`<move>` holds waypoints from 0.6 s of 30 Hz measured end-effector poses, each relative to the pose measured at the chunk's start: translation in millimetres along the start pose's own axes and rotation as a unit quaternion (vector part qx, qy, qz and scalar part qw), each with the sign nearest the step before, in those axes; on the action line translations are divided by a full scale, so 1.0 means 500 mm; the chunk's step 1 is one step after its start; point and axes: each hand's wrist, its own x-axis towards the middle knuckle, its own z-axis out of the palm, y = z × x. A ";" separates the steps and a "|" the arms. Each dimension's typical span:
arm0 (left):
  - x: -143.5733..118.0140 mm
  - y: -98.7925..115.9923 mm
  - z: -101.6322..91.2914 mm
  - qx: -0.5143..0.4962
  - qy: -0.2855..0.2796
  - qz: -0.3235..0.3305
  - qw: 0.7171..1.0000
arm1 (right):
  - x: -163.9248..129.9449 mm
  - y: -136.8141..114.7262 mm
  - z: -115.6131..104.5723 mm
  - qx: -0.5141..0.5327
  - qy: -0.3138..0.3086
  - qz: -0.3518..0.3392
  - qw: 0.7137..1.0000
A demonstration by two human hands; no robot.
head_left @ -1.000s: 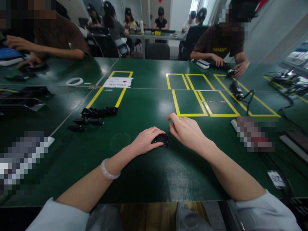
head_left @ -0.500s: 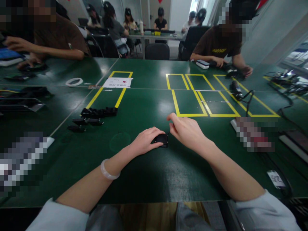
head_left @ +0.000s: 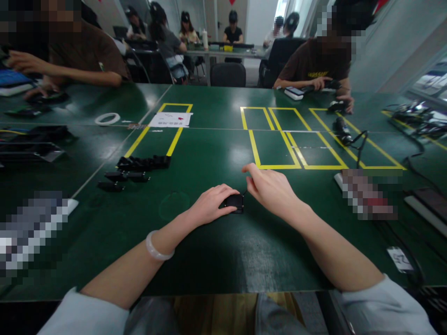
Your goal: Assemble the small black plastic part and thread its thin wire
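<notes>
On the green table (head_left: 209, 260), a small black square part (head_left: 234, 201) lies between the thumb and fingers of my left hand (head_left: 213, 203), which grips its left side. My right hand (head_left: 270, 188) is close by on the right, its fingers curled and the index finger bent. A thin dark rod (head_left: 245, 192) sticks out from under these fingers and reaches the part's right edge. Most of the rod is hidden by the hand, so its exact kind does not show.
Several black parts (head_left: 127, 176) lie to the left, near a yellow-taped frame with a paper sign (head_left: 171, 119). A roll of white tape (head_left: 107, 119) is beyond. More taped frames and a black cabled device (head_left: 342, 131) are at right. Co-workers sit across the table.
Both my hands and the black part stay practically in place. Across the table on the right, a co-worker's hands have shifted, one of them lifting a dark object.
</notes>
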 end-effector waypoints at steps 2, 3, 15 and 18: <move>-0.001 -0.002 0.002 0.000 0.002 0.000 1.000 | 0.000 0.000 -0.003 0.005 -0.003 -0.001 1.000; -0.001 -0.002 0.002 0.000 0.003 0.001 1.000 | 0.000 0.001 -0.004 0.003 -0.007 -0.001 1.000; 0.000 -0.004 0.004 0.006 -0.004 0.005 1.000 | 0.001 -0.001 0.004 -0.014 0.005 -0.004 1.000; 0.000 -0.005 0.005 0.007 -0.004 0.007 1.000 | -0.001 0.000 0.002 -0.001 0.001 -0.010 1.000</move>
